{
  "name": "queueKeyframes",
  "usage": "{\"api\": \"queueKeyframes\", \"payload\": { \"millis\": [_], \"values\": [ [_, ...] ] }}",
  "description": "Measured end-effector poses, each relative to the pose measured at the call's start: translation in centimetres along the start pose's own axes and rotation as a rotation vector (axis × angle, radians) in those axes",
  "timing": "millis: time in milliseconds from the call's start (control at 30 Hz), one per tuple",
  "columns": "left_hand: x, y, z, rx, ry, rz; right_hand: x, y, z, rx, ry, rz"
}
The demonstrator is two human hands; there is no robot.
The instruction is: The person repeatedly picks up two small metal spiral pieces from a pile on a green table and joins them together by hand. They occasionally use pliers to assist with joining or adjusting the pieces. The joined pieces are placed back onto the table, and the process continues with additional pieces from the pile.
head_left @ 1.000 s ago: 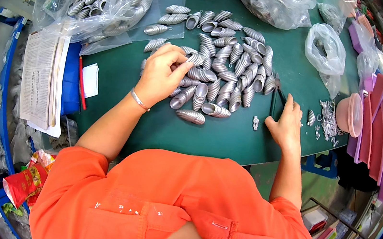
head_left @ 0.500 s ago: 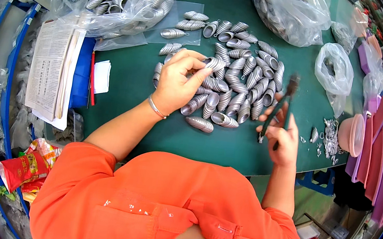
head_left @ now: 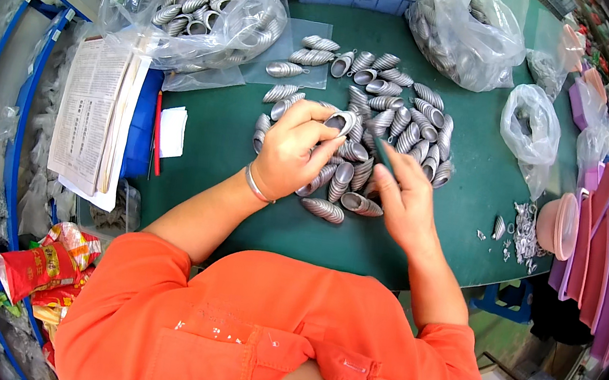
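Ribbed silver shell piece [head_left: 341, 122]: one item, pinched at its rim between thumb and fingers of the left hand [head_left: 293, 150], raised just above the desk [head_left: 234, 142] with its hollow side up. Slim dark tool [head_left: 384, 154]: gripped in the closed right hand [head_left: 404, 203], tip aimed toward the held piece, not touching it. Handling judgement: keep the piece steady with the opening turned toward the tool, and bring the tip in at a shallow angle so it does not slip off the curved metal. Loose pile of like pieces [head_left: 398, 118]: spread on the desk directly beneath and beyond both hands, crowding the working space. Clear bags of the same pieces [head_left: 197, 11]: far left and far right. Stack of printed papers [head_left: 95, 116], red pen [head_left: 158, 132]: left edge. Small metal scraps [head_left: 522, 234], pink bowl [head_left: 558, 223]: right edge, near but apart.
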State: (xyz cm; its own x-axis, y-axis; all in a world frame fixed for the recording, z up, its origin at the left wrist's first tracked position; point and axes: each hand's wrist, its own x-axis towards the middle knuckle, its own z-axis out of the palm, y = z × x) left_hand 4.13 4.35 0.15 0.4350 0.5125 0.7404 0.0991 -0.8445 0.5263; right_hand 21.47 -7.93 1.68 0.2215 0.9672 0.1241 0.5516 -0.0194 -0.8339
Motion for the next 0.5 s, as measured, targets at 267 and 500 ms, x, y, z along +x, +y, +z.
{"api": "queueKeyframes", "payload": {
  "millis": [267,500],
  "values": [
    [0.5,-0.6,-0.1,-0.005,-0.006,0.013,0.7,-1.2,0.0,-0.017,-0.057,-0.052],
    [0.5,-0.2,-0.8,-0.005,0.078,0.02,0.7,-1.4,0.4,0.096,0.299,-0.496]
  ]
}}
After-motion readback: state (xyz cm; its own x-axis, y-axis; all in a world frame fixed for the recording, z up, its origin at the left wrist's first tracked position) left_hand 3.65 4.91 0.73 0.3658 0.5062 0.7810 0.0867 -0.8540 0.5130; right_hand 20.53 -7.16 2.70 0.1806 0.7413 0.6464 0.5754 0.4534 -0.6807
